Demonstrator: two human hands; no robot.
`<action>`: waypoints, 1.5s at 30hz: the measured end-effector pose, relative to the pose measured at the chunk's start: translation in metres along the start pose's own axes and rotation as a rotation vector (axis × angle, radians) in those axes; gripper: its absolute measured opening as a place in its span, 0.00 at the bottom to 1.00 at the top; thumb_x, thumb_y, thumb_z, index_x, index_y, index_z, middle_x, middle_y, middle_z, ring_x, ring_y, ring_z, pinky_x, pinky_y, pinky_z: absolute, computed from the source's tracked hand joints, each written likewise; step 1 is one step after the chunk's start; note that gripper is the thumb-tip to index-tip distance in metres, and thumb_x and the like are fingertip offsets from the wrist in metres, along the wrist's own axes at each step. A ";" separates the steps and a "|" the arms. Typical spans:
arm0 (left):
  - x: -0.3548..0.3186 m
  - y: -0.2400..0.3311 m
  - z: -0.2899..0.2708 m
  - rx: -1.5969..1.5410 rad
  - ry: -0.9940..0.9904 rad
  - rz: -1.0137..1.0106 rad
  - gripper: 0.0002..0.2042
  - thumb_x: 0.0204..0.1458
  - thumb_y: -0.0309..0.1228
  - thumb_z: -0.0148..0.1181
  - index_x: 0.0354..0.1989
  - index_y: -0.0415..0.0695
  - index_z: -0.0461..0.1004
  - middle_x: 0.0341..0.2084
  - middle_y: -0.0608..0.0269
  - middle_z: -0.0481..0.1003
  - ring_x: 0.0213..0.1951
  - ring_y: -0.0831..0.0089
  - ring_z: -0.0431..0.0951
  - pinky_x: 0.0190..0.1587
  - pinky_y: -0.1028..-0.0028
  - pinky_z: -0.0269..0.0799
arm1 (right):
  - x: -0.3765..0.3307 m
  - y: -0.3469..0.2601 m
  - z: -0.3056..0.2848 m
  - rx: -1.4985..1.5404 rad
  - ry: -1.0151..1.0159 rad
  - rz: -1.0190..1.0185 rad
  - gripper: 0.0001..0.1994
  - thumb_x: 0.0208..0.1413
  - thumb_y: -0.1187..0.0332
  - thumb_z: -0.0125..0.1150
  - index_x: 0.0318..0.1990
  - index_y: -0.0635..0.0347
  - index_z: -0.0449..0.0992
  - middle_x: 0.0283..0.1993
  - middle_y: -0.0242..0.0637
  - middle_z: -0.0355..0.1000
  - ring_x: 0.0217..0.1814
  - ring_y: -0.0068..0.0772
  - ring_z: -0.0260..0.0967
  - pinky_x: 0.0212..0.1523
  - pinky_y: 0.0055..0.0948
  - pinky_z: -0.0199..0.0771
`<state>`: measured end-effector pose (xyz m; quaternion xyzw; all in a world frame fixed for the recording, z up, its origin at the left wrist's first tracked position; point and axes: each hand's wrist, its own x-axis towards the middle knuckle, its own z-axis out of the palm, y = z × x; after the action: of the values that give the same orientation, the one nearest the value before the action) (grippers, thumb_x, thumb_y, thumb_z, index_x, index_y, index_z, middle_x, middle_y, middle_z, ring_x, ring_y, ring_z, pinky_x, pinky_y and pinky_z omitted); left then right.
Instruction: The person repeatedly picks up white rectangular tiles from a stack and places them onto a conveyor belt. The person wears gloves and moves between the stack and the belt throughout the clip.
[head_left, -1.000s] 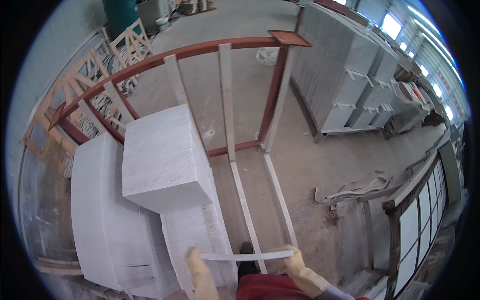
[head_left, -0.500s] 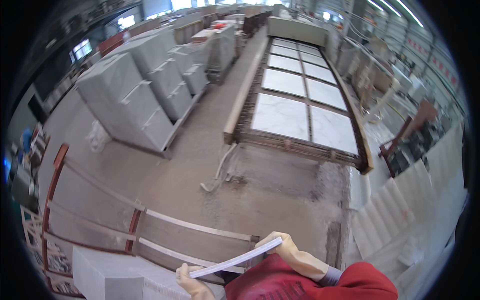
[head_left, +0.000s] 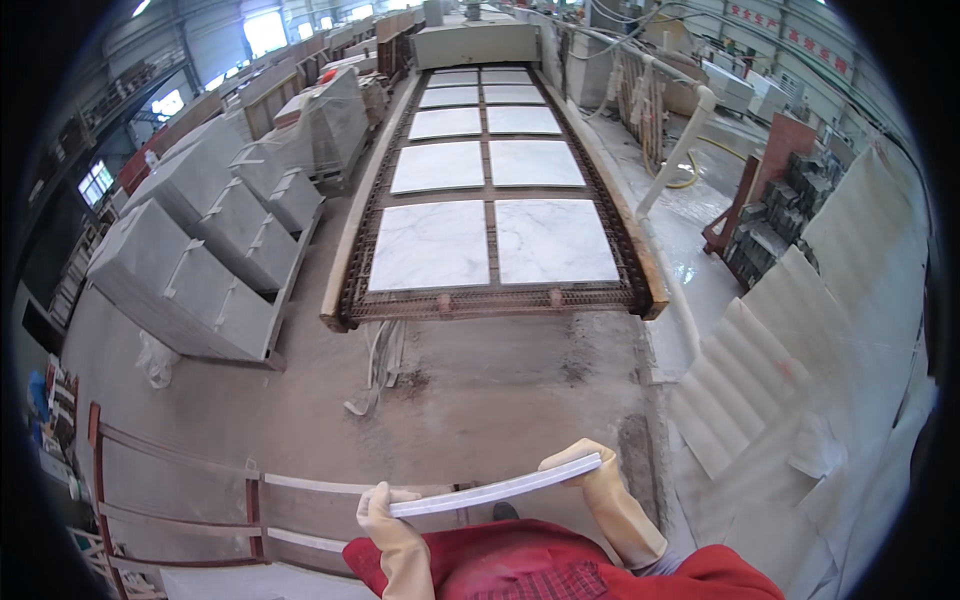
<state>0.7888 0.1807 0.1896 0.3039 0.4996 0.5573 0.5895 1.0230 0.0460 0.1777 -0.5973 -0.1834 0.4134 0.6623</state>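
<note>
Edgewise, left hand (head_left: 385, 510) and right hand (head_left: 590, 478) grip a white slab (head_left: 495, 489).

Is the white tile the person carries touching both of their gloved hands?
Touching. The head view shows the left hand wrapped around one end of the thin white tile, and the right hand closed over the other end, with no gap at either grip.

Stone-processing factory hall, probably: marble slabs (head_left: 493, 240) on long conveyor line (head_left: 495, 300), wrapped slab stacks (head_left: 190, 275), metal racks (head_left: 180, 500).
</note>
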 end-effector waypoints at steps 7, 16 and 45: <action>-0.006 -0.023 0.070 0.069 -0.235 -0.113 0.10 0.49 0.31 0.54 0.19 0.41 0.66 0.12 0.52 0.73 0.16 0.68 0.70 0.26 0.71 0.68 | 0.000 0.019 -0.085 -0.030 0.123 -0.186 0.05 0.37 0.75 0.63 0.24 0.67 0.79 0.22 0.39 0.75 0.20 0.23 0.68 0.19 0.19 0.62; 0.003 -0.042 0.129 0.121 -0.407 -0.156 0.11 0.49 0.32 0.53 0.19 0.40 0.66 0.12 0.53 0.72 0.15 0.70 0.69 0.23 0.73 0.66 | 0.001 0.008 -0.110 0.053 0.243 -0.216 0.11 0.43 0.67 0.59 0.24 0.69 0.80 0.17 0.36 0.71 0.14 0.20 0.61 0.14 0.17 0.50; 0.200 -0.151 0.377 0.204 -0.084 -0.308 0.12 0.53 0.32 0.55 0.36 0.33 0.75 0.32 0.55 0.76 0.36 0.70 0.73 0.41 0.73 0.68 | 0.361 -0.083 -0.153 -0.113 0.452 0.155 0.10 0.45 0.83 0.50 0.28 0.64 0.79 0.28 0.42 0.77 0.26 0.30 0.73 0.26 0.26 0.74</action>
<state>1.1681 0.4182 0.1202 0.3049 0.5693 0.3936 0.6542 1.3761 0.2290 0.1315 -0.7229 -0.0071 0.3081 0.6185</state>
